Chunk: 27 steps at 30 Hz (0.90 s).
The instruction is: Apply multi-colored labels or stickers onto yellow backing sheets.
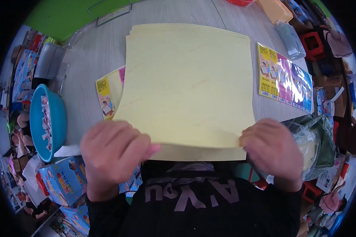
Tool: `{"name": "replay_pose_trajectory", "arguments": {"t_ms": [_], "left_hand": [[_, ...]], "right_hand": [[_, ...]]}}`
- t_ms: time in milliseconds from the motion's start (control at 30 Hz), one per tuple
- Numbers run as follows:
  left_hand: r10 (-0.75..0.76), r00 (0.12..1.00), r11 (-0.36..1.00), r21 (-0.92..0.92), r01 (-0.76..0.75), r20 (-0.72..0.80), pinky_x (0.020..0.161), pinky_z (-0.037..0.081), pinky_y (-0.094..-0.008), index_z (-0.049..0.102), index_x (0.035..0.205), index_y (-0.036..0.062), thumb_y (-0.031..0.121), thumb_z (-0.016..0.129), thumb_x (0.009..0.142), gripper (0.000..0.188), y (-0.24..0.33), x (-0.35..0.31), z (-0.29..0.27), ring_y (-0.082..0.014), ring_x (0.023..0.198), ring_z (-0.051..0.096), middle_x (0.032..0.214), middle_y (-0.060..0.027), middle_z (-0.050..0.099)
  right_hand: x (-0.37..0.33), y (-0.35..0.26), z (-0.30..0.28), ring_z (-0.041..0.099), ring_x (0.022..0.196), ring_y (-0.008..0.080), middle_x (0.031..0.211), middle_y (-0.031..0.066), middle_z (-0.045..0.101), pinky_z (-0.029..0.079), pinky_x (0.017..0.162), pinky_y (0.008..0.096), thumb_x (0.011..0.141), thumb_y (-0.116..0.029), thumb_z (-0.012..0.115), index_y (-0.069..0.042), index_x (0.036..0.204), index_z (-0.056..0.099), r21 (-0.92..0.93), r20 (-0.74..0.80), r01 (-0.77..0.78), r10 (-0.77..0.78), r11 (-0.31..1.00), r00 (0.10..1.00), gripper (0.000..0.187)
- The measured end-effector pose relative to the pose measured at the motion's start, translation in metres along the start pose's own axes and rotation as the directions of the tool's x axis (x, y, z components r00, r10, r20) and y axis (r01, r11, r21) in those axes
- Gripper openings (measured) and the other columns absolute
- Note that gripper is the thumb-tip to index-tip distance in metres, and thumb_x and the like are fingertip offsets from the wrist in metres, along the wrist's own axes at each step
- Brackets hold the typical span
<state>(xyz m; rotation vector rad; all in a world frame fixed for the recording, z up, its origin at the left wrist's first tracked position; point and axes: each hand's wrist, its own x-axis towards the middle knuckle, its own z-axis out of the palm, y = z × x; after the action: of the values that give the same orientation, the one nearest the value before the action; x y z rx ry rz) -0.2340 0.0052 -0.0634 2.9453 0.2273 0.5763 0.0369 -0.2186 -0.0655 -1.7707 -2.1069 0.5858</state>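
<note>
grip of left hand (114, 152) and right hand (273, 150), both blurred, tight on yellow paper (190, 87), some fingertips perhaps hidden

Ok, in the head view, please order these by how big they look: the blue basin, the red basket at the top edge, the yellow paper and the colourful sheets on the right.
1. Yellow paper, clearly
2. Blue basin and colourful sheets: too alike to rank
3. Red basket, cut off by the picture's edge
</note>
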Motion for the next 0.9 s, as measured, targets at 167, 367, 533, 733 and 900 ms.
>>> {"name": "replay_pose_trajectory", "arguments": {"t_ms": [167,367,533,733,900], "left_hand": [[0.001,0.995,1.0,0.02,0.001,-0.103,0.057,0.044,-0.0392,0.067,0.082,0.0102,0.027,0.077,0.092,0.022,-0.043,0.048,0.006,-0.0233,0.063,0.062,0.067,-0.0064,0.061],[-0.144,0.989,0.988,-0.049,0.146,0.031,0.062,0.047,-0.0482,0.068,0.092,0.0089,0.039,0.063,0.103,0.033,-0.098,0.103,0.04,-0.0358,0.07,0.064,0.073,-0.014,0.066],[-0.209,0.978,0.976,0.058,0.208,0.017,0.066,0.05,-0.0505,0.067,0.092,0.0084,0.044,0.057,0.105,0.039,-0.131,0.127,0.089,-0.0385,0.074,0.067,0.075,-0.0151,0.068],[-0.264,0.962,0.96,0.115,0.256,0.066,0.069,0.055,-0.0493,0.069,0.093,0.0101,0.043,0.056,0.105,0.037,-0.159,0.141,0.147,-0.0369,0.074,0.069,0.073,-0.0126,0.069],[-0.232,0.973,0.952,0.205,0.226,0.004,0.069,0.057,-0.0481,0.069,0.093,0.0111,0.039,0.058,0.104,0.031,-0.164,0.134,0.162,-0.0349,0.077,0.071,0.076,-0.0107,0.07]], "right_hand": [[0.03,0.033,-0.045,0.067,0.079,0.0314,0.085,0.0138,0.066,0.051,0.074,0.0448,0.097,-0.014,0.064,-0.001,0.101,0.068,-0.122,-0.077,-0.076,0.067,0.99,0.995,0.014],[0.088,0.096,-0.071,0.063,0.081,0.0308,0.085,0.0145,0.064,0.05,0.072,0.0395,0.107,-0.024,0.057,0.001,0.106,0.065,-0.074,-0.035,-0.221,0.219,0.972,0.975,0.026],[0.117,0.125,-0.044,0.065,0.09,0.0343,0.098,0.0181,0.068,0.053,0.083,0.0411,0.108,-0.027,0.053,0.001,0.113,0.064,0.025,-0.205,-0.414,0.41,0.91,0.889,0.03],[0.138,0.185,-0.003,0.066,0.104,0.0395,0.109,0.0188,0.071,0.052,0.094,0.0463,0.106,-0.024,0.055,-0.001,0.114,0.066,-0.134,-0.341,-0.347,0.286,0.928,0.895,0.027],[0.142,0.197,0.019,0.066,0.105,0.0365,0.106,0.0155,0.07,0.052,0.094,0.047,0.103,-0.021,0.059,-0.001,0.108,0.066,-0.277,-0.457,-0.267,0.118,0.923,0.882,0.021]]}}
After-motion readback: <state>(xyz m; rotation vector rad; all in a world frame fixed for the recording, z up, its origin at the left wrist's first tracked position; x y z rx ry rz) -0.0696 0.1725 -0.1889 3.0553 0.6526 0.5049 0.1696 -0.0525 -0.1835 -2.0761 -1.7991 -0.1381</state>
